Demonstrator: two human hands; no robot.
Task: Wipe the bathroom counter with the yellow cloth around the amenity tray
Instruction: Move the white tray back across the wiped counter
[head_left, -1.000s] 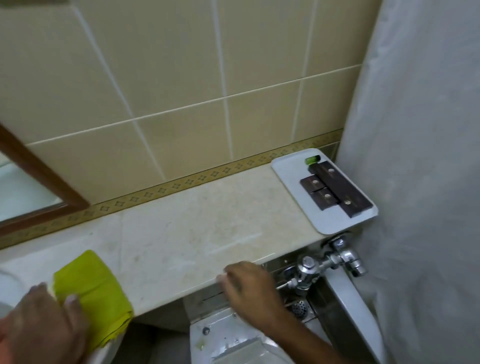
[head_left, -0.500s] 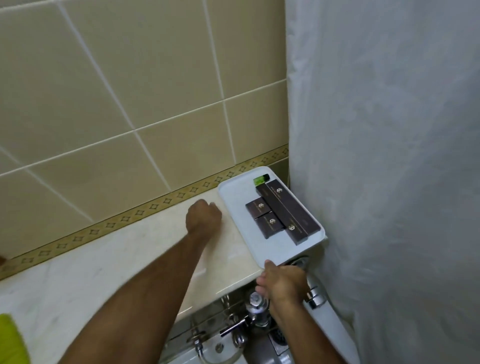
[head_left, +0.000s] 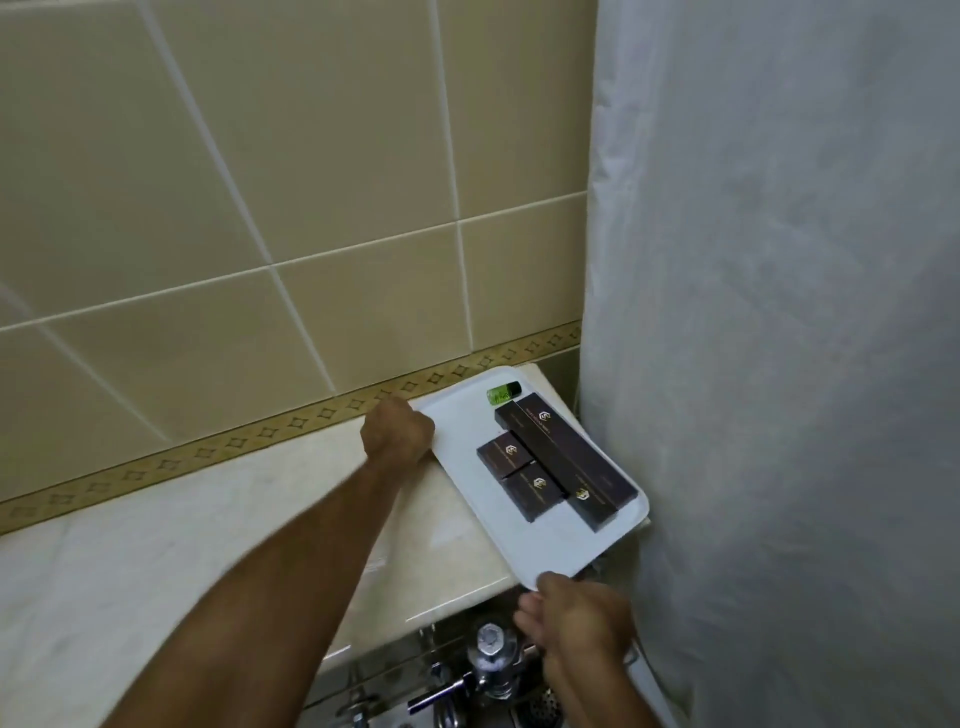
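Observation:
A white amenity tray lies at the right end of the pale marble counter, up against the shower curtain. It carries several dark brown boxes and a small green bottle. My left hand grips the tray's far left corner by the wall. My right hand holds the tray's near corner, which overhangs the counter's front edge. The yellow cloth is out of view.
A white shower curtain hangs along the right side. Beige wall tiles with a patterned gold border rise behind the counter. Chrome flush valve fittings sit below the counter's front edge.
The view swung right, away from the yellow cloth. My left hand left the cloth and reached the tray's far corner. My right hand moved from the counter edge to the tray's near corner.

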